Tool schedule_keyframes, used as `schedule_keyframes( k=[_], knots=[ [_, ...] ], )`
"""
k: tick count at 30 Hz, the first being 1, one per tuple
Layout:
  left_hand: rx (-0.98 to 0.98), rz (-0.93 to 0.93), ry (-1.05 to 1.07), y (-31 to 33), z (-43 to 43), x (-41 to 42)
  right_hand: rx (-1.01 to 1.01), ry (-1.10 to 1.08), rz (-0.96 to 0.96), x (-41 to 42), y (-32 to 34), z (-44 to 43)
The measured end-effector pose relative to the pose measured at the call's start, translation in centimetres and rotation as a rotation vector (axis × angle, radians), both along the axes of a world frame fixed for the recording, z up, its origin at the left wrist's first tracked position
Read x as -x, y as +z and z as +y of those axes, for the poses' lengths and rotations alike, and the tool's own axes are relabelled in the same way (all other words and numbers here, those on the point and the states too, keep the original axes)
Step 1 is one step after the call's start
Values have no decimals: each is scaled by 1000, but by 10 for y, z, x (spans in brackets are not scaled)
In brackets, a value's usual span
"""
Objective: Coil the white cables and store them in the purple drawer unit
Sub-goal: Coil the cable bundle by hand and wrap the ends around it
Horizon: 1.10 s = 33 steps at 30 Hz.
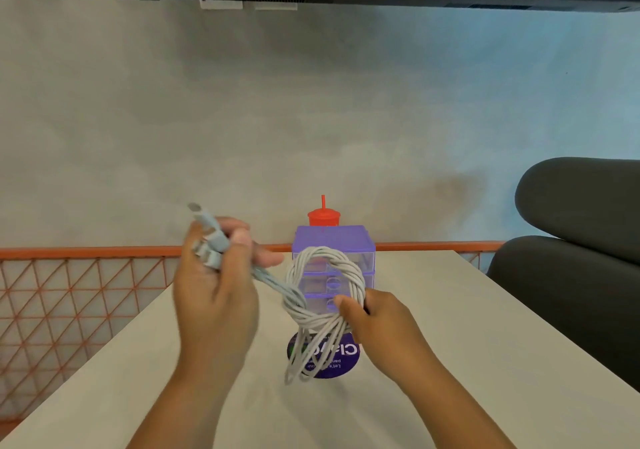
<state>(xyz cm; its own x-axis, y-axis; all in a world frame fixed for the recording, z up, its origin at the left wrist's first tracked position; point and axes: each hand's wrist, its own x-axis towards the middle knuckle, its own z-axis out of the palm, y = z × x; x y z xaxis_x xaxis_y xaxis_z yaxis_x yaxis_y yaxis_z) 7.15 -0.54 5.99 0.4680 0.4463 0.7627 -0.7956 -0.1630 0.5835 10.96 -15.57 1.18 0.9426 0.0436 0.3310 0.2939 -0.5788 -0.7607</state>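
Observation:
The white cables [323, 292] are bunched into a loop held above the table, with loose loops hanging down at the bottom. My right hand [372, 320] pinches the loop at its right side. My left hand [216, 282] grips the cable ends, and their plugs stick up above the fingers. A taut stretch of cable runs from the left hand to the loop. Behind the loop stands the purple drawer unit [334, 240] with its clear drawers closed as far as I can see.
A red cup with a straw [323, 216] stands behind the drawer unit. A round purple sticker [332, 365] lies on the white table [485, 362]. An orange wire fence [69, 292] runs along the left. Dark chair cushions [581, 240] sit at the right.

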Motion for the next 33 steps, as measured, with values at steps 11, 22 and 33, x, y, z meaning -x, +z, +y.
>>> schedule_keyframes(
  k=[11,22,33],
  knots=[
    [555,101,-282,13,88,-17,159,109,116,-8,-3,-27],
    [704,896,-543,-27,43,-39,-311,108,408,3,16,-25],
    [309,833,-385,-55,-18,-43,-152,207,362,12,16,-12]
  ],
)
